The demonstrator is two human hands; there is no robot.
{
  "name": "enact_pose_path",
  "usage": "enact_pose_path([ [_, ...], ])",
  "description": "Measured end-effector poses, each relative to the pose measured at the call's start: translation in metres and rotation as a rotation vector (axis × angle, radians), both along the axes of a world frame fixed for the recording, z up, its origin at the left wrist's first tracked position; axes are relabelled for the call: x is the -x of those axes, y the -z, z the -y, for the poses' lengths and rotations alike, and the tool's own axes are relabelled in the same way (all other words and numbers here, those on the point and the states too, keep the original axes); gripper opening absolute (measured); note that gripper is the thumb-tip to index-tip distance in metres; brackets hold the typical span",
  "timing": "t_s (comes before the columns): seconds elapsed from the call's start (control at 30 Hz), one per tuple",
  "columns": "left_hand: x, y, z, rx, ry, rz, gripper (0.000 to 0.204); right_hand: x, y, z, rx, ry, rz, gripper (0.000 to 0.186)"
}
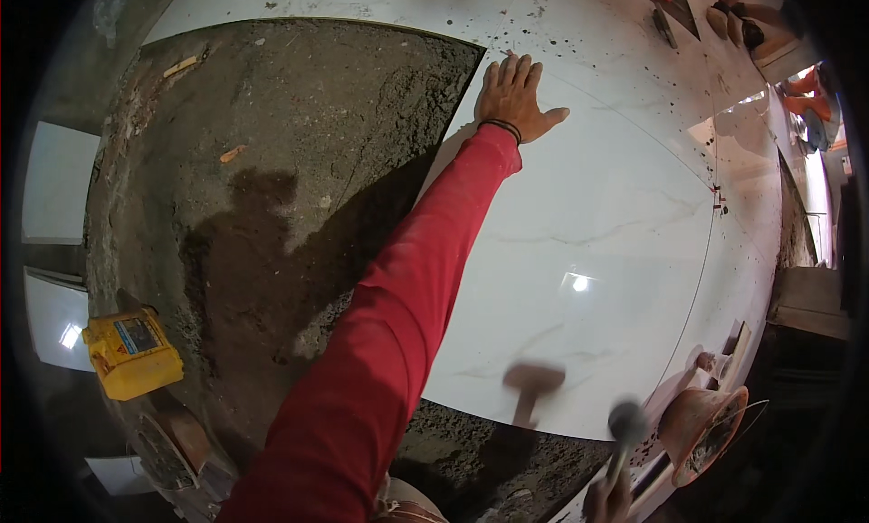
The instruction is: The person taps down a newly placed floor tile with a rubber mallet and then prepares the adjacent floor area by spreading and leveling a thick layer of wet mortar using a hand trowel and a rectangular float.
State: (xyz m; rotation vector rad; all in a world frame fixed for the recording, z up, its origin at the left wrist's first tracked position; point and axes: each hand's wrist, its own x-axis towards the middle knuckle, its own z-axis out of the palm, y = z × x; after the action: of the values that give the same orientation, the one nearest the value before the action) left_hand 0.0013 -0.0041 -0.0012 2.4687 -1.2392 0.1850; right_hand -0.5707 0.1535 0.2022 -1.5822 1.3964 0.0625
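Note:
My left hand (518, 96), with fingers spread, lies flat on the far left corner of a large white marbled tile (588, 251). A dark band circles its wrist below the red sleeve. At the lower right edge my right hand (608, 500) is closed round the pale handle of a rubber mallet (628, 422). The mallet's dark head is blurred and stands over the near right part of the tile, where its shadow and reflection show. Bare grey mortar (344, 152) borders the tile's left side and near edge.
A yellow boxy tool (134, 353) sits on the left. An orange-rimmed bucket (701, 432) stands at the right, close to the mallet. Red spacers (718, 198) mark a tile joint. Other tiles (60, 184) lean at the far left. Other people's limbs (738, 21) show at upper right.

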Motion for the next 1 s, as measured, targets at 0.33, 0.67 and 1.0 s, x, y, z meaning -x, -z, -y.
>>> enact_pose_path([
  [0.33, -0.007, 0.022, -0.025, 0.109, 0.078, 0.12, 0.075, -0.266, 0.067, 0.115, -0.198, -0.006, 0.472, 0.034],
  [0.67, -0.019, 0.02, -0.01, 0.077, -0.081, 0.045, 0.104, -0.298, 0.122, 0.092, -0.393, 0.144, 0.654, 0.02],
  [1.0, -0.021, 0.012, -0.017, 0.111, -0.085, 0.056, 0.103, -0.299, 0.111, 0.08, 0.391, -0.412, 0.235, 0.032],
])
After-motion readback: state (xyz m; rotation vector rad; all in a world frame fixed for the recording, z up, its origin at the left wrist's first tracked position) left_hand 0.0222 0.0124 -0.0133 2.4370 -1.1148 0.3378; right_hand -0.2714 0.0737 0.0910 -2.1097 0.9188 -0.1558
